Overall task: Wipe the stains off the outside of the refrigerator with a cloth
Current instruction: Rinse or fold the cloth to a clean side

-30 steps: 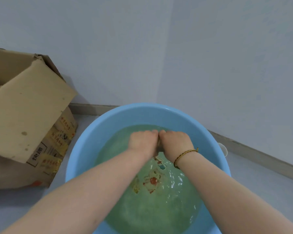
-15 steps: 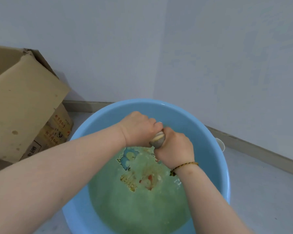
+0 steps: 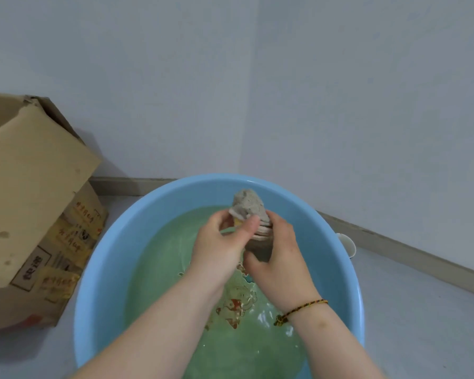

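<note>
- While the left hand (image 3: 219,250) and the right hand (image 3: 279,263) hold the cloth (image 3: 248,207) just above the water (image 3: 159,269) in the blue basin (image 3: 99,283), the task seems only in preparation.
- Both hands are curled tightly round the cloth, left at the upper part, right lower.
- No refrigerator is in view, so I judge that all the wiping is left to do.
</note>
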A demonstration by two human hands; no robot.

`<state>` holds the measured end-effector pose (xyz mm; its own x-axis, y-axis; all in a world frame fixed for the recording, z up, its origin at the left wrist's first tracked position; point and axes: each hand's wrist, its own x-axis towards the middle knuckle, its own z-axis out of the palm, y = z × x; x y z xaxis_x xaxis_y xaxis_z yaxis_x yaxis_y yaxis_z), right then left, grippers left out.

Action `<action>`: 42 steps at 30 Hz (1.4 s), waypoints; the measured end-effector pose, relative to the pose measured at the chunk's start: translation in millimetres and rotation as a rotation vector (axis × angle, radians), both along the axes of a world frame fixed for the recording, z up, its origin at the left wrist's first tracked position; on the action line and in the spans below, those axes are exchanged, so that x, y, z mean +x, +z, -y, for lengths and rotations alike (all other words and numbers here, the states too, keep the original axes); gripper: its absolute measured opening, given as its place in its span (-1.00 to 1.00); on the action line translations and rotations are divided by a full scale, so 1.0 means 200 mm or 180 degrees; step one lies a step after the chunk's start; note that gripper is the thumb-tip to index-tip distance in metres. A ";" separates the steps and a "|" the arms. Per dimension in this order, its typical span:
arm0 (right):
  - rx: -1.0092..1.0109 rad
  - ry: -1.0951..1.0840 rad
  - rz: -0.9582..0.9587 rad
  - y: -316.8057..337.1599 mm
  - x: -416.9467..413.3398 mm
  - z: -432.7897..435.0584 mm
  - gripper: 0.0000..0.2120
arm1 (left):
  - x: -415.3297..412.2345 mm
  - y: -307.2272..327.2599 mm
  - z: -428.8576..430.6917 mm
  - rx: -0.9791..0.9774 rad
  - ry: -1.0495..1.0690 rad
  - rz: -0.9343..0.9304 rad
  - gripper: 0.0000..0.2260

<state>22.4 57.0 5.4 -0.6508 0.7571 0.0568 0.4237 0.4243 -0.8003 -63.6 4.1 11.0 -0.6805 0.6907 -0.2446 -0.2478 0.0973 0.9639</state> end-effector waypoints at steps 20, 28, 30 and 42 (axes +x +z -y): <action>-0.0794 -0.0989 -0.1196 0.08 0.01 -0.03 -0.72 | 0.00 0.06 0.09 0.0225 -0.0017 -0.0948 -0.74; -0.3600 -0.0854 -0.2285 0.09 0.03 -0.09 -0.63 | -0.03 0.01 0.07 0.0523 -0.0218 0.1407 -0.79; -0.3003 -0.0730 -0.1720 0.09 0.03 -0.07 -0.61 | -0.02 0.01 0.07 0.0460 -0.0200 0.1180 -0.69; -0.1333 -0.1013 -0.1693 0.22 0.28 -0.15 -0.71 | 0.01 0.08 0.00 0.0326 -0.0414 0.0933 -0.95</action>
